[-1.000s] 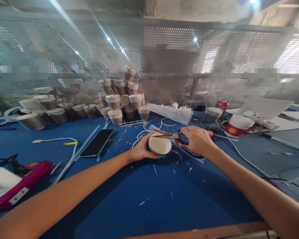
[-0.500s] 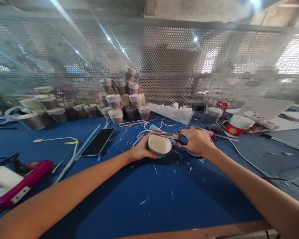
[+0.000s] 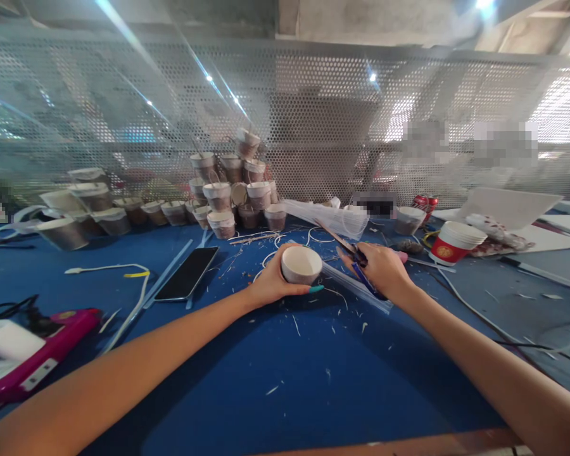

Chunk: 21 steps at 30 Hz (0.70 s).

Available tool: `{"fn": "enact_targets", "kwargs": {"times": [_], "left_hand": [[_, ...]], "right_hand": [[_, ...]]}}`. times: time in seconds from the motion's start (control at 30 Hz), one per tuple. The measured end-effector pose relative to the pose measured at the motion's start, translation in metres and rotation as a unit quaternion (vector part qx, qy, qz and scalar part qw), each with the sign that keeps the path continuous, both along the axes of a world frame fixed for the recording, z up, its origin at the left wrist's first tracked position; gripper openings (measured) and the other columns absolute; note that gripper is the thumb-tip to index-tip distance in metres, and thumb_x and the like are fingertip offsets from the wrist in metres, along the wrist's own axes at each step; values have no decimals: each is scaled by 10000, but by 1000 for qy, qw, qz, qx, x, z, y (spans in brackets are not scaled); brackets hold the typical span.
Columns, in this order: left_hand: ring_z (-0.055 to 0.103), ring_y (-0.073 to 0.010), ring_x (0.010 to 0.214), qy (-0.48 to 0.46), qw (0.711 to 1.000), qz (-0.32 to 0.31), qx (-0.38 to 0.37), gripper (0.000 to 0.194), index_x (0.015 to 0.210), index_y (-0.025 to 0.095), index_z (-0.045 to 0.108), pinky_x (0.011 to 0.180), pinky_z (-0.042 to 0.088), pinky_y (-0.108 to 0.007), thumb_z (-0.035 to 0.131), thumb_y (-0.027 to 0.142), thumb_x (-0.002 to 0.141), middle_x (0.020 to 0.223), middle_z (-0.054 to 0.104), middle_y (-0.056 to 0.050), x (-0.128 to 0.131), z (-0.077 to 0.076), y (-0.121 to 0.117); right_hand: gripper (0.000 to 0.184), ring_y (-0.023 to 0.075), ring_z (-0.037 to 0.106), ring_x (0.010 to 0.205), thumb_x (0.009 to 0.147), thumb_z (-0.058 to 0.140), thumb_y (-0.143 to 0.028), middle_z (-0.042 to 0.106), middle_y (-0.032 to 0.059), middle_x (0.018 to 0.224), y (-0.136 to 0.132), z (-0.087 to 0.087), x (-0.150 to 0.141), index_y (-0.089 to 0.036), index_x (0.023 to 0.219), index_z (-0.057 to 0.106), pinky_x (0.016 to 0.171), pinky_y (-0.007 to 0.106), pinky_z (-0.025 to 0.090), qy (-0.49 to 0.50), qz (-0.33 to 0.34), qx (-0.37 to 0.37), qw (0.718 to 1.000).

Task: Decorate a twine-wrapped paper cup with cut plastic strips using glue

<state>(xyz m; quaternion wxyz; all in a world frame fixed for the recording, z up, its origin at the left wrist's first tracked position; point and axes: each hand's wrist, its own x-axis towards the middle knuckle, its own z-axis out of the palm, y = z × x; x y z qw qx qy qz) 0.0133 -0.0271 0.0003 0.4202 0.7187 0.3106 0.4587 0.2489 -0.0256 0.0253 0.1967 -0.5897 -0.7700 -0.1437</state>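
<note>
A small white-lined cup (image 3: 301, 266) rests in my left hand (image 3: 272, 278), fingers wrapped round its side and thumb along the front. Its mouth faces up and towards me. My right hand (image 3: 380, 267) grips a pair of scissors (image 3: 346, 242) by the dark blue handles, with the blades pointing up and to the left, apart from the cup. Clear plastic strips (image 3: 356, 286) lie on the table under and beside the right hand. Thin white cord (image 3: 320, 235) curls behind the cup among small scraps.
Stacked small cups (image 3: 218, 196) stand at the back, with more at left. A phone (image 3: 187, 273) and a magenta power strip (image 3: 52, 345) lie to the left. On the right are red-and-white paper cups (image 3: 456, 242) and loose cables. A perforated metal panel (image 3: 323, 126) closes the back.
The scissors have drawn away from the cup's rim, their blades now angled upward. My left hand has tipped the cup and shifted it slightly up and left.
</note>
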Motion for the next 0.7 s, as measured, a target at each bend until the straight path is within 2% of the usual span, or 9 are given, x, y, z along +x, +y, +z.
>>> {"fn": "enact_targets", "kwargs": {"times": [0.13,0.23,0.33,0.47,0.57,0.7], "left_hand": [[489,-264,1045,8,997,65,34,780,1098,186,407,948,348,-475,803,221,427,1095,522,-92,0,0,3],[516,-263,984,-11,997,76,-13,737,1045,177,425,888,404,-476,807,231,417,1019,550,-80,2,1,4],[535,-242,934,-61,993,75,-67,717,1058,201,382,807,463,-440,784,242,466,1009,539,-66,4,1,3],[484,-217,1034,-84,990,92,-71,705,1153,243,285,904,404,-403,708,270,589,1104,482,-58,4,-1,4],[443,-214,1098,-84,987,99,-99,697,1206,255,246,949,358,-394,657,280,643,1170,449,-63,2,-4,6],[460,-235,1072,-62,987,117,-87,672,1183,215,340,931,364,-414,684,301,611,1135,484,-78,2,-6,10]], "right_hand": [[373,199,591,660,829,341,-483,637,79,679,0,-3,-1,-187,696,525,559,254,305,20,5,0,1000],[351,182,582,614,825,356,-475,627,57,642,-6,-4,-8,-196,667,501,530,246,289,30,32,-17,999],[346,166,569,576,818,367,-480,613,39,610,-15,-3,-16,-199,653,485,512,241,274,31,61,-33,997],[362,161,575,593,820,359,-502,621,37,636,-23,-3,-23,-200,671,492,509,238,267,37,74,-47,995],[370,168,582,602,824,352,-507,630,44,646,-23,-4,-23,-199,689,505,504,241,260,37,59,-57,996],[389,178,592,615,834,339,-506,641,64,656,-18,-5,-20,-194,686,517,514,247,273,40,37,-67,996]]}}
